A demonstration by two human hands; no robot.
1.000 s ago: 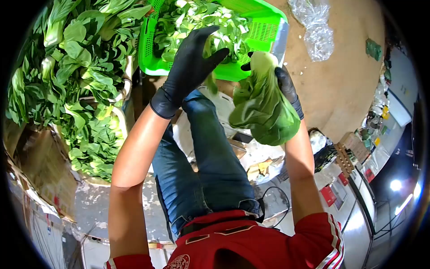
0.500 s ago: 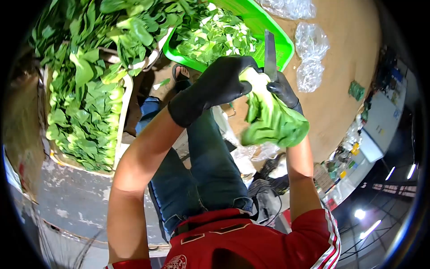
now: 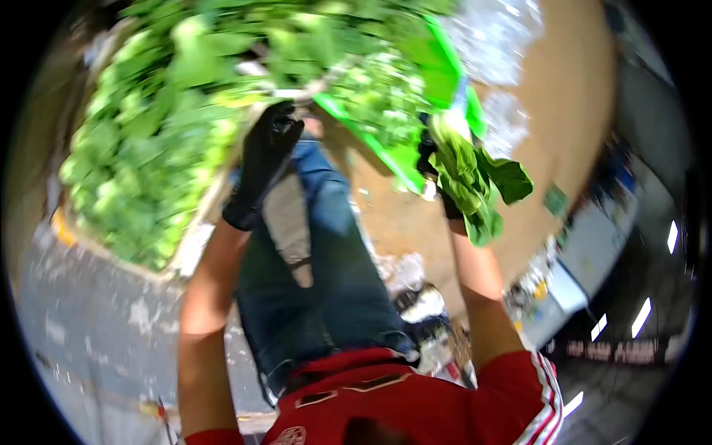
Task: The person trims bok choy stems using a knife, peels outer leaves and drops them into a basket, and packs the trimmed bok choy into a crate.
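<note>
My left hand (image 3: 268,163), in a black glove, is apart from the greens, beside the crate's edge. Its fingers are loosely bent with a gap at the thumb, and nothing shows in them. My right hand (image 3: 428,152), also gloved in black, grips a head of bok choy (image 3: 463,167) with its leaves hanging toward the forearm. A knife (image 3: 460,96) rises from the same hand, its blade blurred. The bok choy covers part of that hand. Just past it stands a bright green basket (image 3: 371,141) holding loose, cut leaves (image 3: 382,96).
On the left a crate (image 3: 194,226) is packed with bok choy (image 3: 141,178), with more greens (image 3: 297,41) heaped at the top. Clear plastic bags (image 3: 493,44) lie on the brown floor (image 3: 571,81) beyond the basket. My legs (image 3: 326,252) are between my arms.
My left hand has let go of the bok choy and moved left toward the crate. The bok choy stays in my right hand with the knife. The whole view has shifted and blurred.
</note>
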